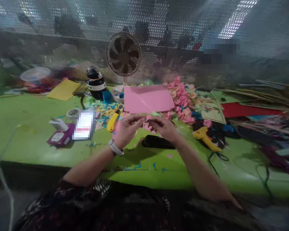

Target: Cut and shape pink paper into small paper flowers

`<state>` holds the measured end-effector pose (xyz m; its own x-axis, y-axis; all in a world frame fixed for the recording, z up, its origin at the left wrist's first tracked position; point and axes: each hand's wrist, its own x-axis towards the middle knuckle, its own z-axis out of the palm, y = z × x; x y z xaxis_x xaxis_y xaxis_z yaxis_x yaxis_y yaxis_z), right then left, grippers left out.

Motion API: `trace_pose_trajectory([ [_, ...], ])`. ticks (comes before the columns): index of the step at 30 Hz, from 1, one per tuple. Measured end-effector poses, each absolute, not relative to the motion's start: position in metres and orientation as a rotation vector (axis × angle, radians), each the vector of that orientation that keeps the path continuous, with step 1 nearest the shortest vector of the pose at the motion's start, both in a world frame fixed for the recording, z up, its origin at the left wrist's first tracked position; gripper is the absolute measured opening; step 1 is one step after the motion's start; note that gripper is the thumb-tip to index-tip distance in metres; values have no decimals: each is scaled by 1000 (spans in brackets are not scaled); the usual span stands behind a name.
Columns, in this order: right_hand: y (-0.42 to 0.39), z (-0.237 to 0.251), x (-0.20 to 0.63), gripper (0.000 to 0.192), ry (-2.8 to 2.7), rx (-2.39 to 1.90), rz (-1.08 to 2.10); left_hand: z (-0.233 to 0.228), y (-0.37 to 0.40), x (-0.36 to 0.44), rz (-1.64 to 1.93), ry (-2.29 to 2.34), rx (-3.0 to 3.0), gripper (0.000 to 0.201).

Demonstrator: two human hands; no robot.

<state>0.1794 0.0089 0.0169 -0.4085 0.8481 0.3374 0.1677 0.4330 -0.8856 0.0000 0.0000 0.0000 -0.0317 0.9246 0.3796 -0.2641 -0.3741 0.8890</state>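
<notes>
Both hands meet over the middle of the green desk (26, 134), working a small piece of pink paper (148, 125) between them. The left hand (126, 130), with a white band at the wrist, has thumb and forefinger pressed together on one end of the piece; the right hand (165, 127) pinches the other end, its grip just as tight as far as the blurred picture lets one judge. The piece is held just above the desk, apart from the surface, and it is too small and smeared to tell what shape it has taken so far.

Judging by what lies around, the work looks well under way but far from finished. A heap of finished pink paper flowers (181, 99) lies just behind the right hand, running back toward the mesh screen. A large flat sheet of pink paper (148, 98) lies uncut just beyond the hands (plenty of stock left, it seems). Coloured paper scraps (103, 112) are scattered to the left of that sheet.

Near the hands lie a yellow utility knife (112, 121), a flat black case (157, 142) touching the desk just under the right wrist, and a yellow glue gun (203, 136) with its dark cord further right. A roll of clear tape (73, 113), a black-and-white jar (95, 82) and a small round desk fan (123, 54) stand further back.
</notes>
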Motion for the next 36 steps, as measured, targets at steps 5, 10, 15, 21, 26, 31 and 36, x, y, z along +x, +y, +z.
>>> trace_pose_trajectory([
  [5,11,16,180,27,-1829,-872,1019,-2,2,1,1581,770,1257,22],
  [10,9,17,179,31,-1851,-898,1022,-1,3,0,1559,720,1185,27],
  [15,3,18,174,32,-1871,-963,866,1,4,0,1564,686,1050,33],
  [21,-2,18,173,19,-1979,-967,495,2,8,2,1532,729,903,36],
  [26,3,15,176,17,-2006,-932,490,6,7,1,1418,725,852,36],
  [31,1,14,172,22,-2021,-964,402,6,6,1,1480,700,917,36],
  [36,2,6,169,18,-2060,-953,191,1,7,2,1517,746,935,38],
])
